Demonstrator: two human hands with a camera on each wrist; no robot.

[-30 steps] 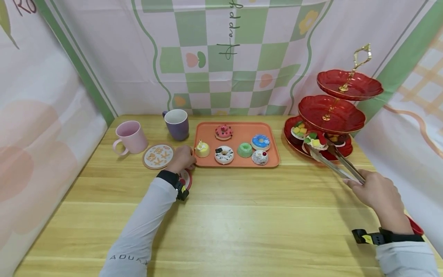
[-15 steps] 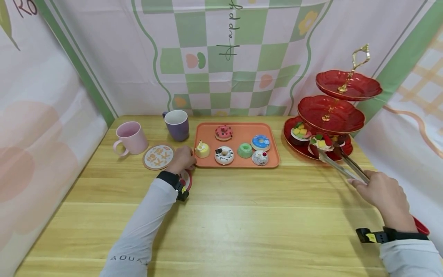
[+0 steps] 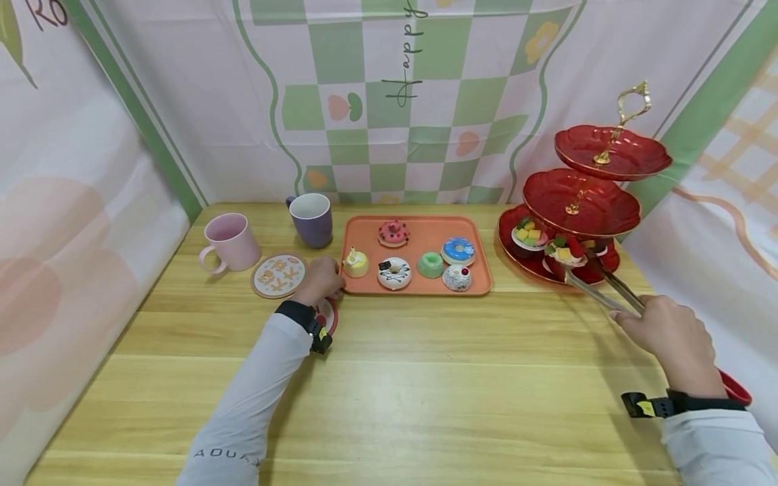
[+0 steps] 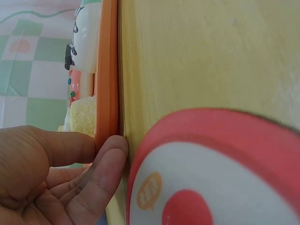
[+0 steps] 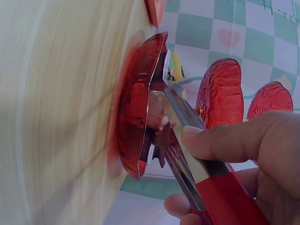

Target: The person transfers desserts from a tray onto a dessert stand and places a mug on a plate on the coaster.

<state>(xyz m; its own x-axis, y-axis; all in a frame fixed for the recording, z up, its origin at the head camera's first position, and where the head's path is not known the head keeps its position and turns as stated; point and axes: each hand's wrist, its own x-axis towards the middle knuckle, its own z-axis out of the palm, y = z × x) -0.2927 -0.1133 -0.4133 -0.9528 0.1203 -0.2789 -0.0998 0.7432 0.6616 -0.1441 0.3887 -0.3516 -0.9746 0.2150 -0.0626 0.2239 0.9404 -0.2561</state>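
At the front left corner of an orange tray (image 3: pixel 419 288), my left hand (image 3: pixel 319 278) pinches the rim between thumb and fingers, as the left wrist view shows. My right hand (image 3: pixel 671 337) grips metal tongs (image 3: pixel 592 291) with a red handle (image 5: pixel 229 199). Their tips are at a small cupcake (image 3: pixel 564 254) topped with strawberry and yellow fruit, low at the bottom plate (image 3: pixel 527 265) of a red three-tier stand. A fruit-topped cupcake (image 3: pixel 529 236) sits to its left; a darker one behind is mostly hidden.
On the tray are a pink donut (image 3: pixel 394 233), a white donut (image 3: pixel 394 273), a blue donut (image 3: pixel 458 250) and several small cakes. A pink mug (image 3: pixel 232 241), a purple mug (image 3: pixel 312 221) and two round coasters (image 3: pixel 279 275) are at the left. The middle tier (image 3: pixel 550 196) overhangs the cupcakes.
The tongs and the strawberry cupcake have shifted slightly right, showing more of the fruit-topped cupcake beside it. My left hand stays at the tray corner.
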